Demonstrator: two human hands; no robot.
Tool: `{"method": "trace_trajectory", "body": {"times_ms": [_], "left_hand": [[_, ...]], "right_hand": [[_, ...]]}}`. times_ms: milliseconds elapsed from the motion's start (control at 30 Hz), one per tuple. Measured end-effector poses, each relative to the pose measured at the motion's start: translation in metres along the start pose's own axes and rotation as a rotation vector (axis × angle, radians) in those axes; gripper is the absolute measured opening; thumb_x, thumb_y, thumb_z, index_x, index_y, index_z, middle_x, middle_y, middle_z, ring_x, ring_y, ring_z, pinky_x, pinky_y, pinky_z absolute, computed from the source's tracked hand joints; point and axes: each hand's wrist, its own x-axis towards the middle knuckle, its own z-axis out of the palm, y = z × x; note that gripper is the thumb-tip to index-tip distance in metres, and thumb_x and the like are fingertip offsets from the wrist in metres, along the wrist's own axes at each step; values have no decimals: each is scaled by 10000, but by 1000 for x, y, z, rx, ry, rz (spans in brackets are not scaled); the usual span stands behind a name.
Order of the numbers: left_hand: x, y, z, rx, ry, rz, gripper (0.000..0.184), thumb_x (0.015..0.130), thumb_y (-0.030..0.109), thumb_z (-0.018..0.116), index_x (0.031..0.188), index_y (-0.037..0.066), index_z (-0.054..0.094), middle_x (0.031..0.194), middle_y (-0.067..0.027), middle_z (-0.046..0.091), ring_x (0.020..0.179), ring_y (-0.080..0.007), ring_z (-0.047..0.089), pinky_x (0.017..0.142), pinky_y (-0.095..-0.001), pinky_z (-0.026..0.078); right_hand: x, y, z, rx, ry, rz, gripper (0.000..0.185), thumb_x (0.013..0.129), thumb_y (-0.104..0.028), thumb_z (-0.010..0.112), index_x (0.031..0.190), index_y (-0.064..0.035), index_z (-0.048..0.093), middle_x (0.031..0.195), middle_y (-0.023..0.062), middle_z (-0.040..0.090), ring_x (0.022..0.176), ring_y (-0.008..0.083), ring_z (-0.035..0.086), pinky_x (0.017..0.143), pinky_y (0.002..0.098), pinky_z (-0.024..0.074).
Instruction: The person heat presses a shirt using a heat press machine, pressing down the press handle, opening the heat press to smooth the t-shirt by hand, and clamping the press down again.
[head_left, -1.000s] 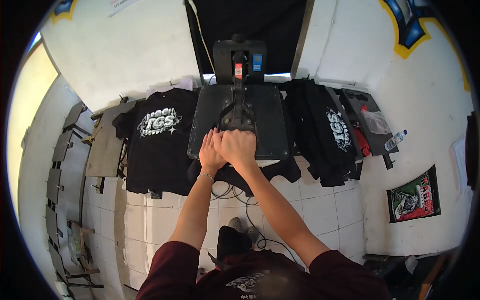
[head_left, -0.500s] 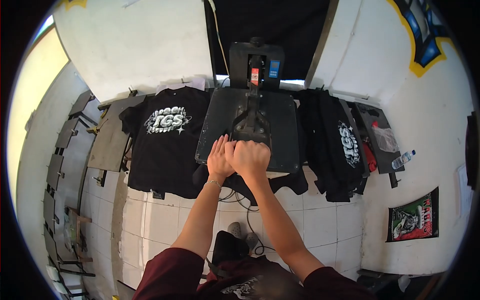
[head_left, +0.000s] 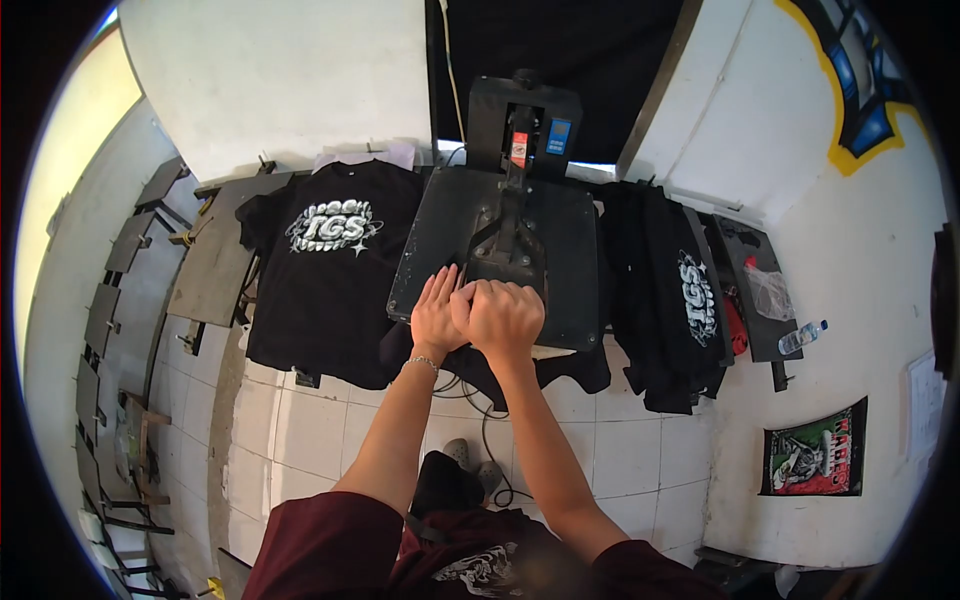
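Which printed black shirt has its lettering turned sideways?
The right shirt, beside the press: its print runs sideways, while that on the left shirt is level.

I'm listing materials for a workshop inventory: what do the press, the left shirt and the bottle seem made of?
Press: probably painted metal, dark and fairly matte, with scuffed edges. Left shirt: soft matte fabric, perhaps cotton, judging by its limp drape. Bottle: likely clear plastic, being see-through with a blue cap.
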Motion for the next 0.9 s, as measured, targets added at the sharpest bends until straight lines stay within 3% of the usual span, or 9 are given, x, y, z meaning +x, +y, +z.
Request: {"method": "trace_trajectory", "body": {"times_ms": [533, 900], "left_hand": [[2, 5, -8, -22, 32, 19, 568, 898, 423, 620, 1339, 66, 645, 1420, -202, 629, 1352, -345, 575, 1169, -456, 409], [2, 4, -6, 44, 6, 0, 571, 883, 408, 613, 1327, 52, 659, 1428, -194, 624, 1348, -350, 573, 1171, -455, 404]], "right_hand": [[-1, 2, 2, 12, 64, -36, 292, 789, -204, 617, 510, -137, 562, 480, 24, 551, 436, 200, 522, 481, 351, 369], [-4, 7, 8, 61, 161, -123, 395, 896, -205, 700, 552, -163, 511, 486, -25, 494, 439, 164, 477, 471, 329, 323]]}}
